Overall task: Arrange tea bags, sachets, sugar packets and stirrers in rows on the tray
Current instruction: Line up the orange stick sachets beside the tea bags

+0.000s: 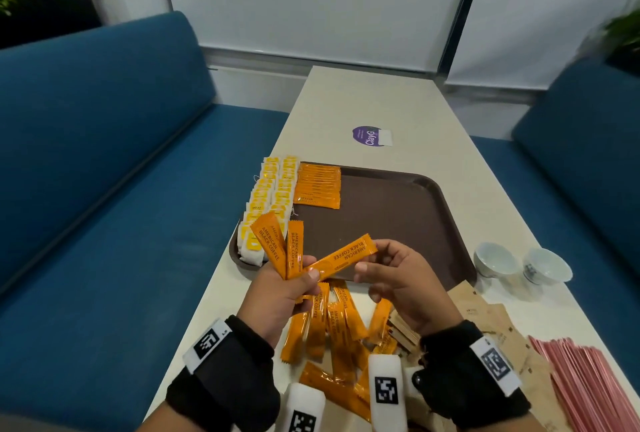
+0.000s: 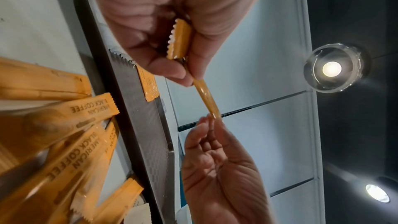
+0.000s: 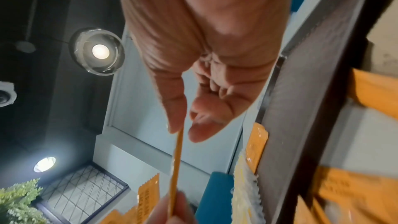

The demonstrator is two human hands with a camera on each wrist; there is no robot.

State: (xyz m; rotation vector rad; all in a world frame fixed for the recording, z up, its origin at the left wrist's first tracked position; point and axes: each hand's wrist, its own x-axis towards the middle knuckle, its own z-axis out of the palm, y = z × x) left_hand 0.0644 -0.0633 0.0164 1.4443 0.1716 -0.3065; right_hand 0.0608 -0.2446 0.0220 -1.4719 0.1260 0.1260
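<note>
My left hand [image 1: 306, 277] grips a fan of orange "American Black Coffee" sachets [image 1: 277, 246] above the tray's near edge. One sachet [image 1: 343, 256] sticks out to the right, and my right hand [image 1: 372, 258] pinches its far end between curled fingertips and thumb. The left wrist view shows this sachet [image 2: 205, 98] edge-on, running from my left hand [image 2: 185, 74] to the right fingertips [image 2: 210, 122]. On the brown tray [image 1: 388, 220], yellow-and-white tea bags [image 1: 268, 201] lie in two rows along the left, with a row of orange sachets [image 1: 318, 187] beside them.
Loose orange sachets [image 1: 332, 331] lie heaped on the table under my hands. Brown paper packets [image 1: 502, 327] and pink stirrers [image 1: 585, 383] lie to the right. Two white cups [image 1: 519, 263] stand right of the tray. Blue benches flank the table.
</note>
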